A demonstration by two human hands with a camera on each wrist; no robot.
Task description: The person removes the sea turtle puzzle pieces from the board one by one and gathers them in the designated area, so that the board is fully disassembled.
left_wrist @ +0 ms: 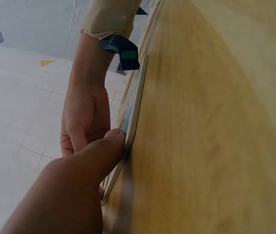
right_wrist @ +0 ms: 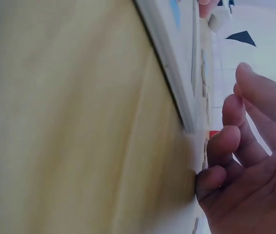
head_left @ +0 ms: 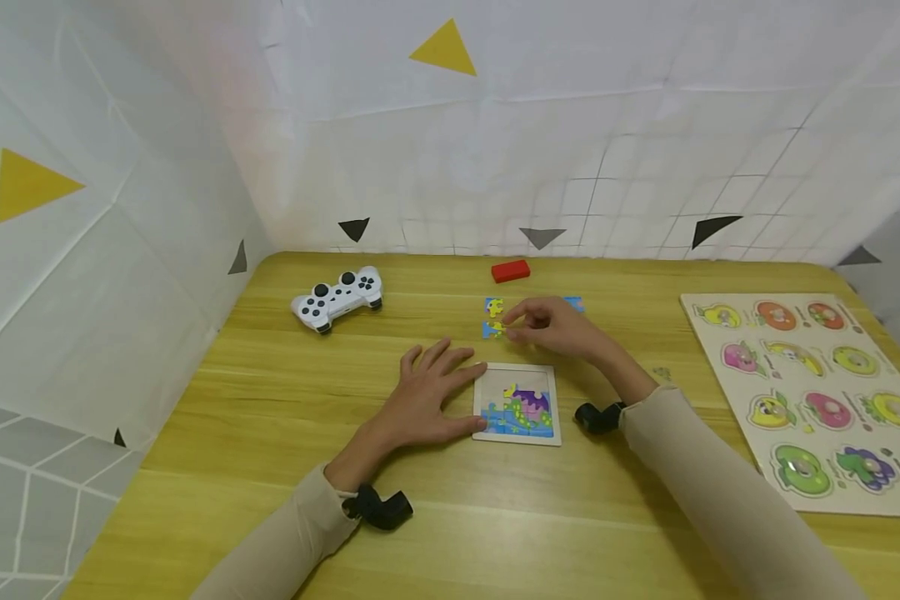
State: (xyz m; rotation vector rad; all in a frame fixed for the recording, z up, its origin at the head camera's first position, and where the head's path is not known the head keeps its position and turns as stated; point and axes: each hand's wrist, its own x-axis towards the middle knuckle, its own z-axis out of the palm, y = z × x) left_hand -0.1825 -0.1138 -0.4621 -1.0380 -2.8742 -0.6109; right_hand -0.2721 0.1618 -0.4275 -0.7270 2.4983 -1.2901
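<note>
A square puzzle frame (head_left: 520,441) with joined picture pieces lies on the table; its upper part shows bare backing. My left hand (head_left: 427,404) is spread at its left side, thumb and index finger touching the frame's edge. In the left wrist view the left thumb (left_wrist: 106,148) rests on the frame's rim (left_wrist: 137,114). Beyond the frame, my right hand (head_left: 558,327) has bent fingers beside a blue-and-yellow piece (head_left: 490,330). Another piece (head_left: 494,307) lies just behind it. No piece shows between the fingers of the right hand (right_wrist: 254,165) in the right wrist view.
A white game controller (head_left: 339,298) lies at the back left, and a red block (head_left: 511,271) at the back middle. Blue pieces (head_left: 574,304) lie behind the right hand. A large fruit puzzle board (head_left: 735,392) covers the right side.
</note>
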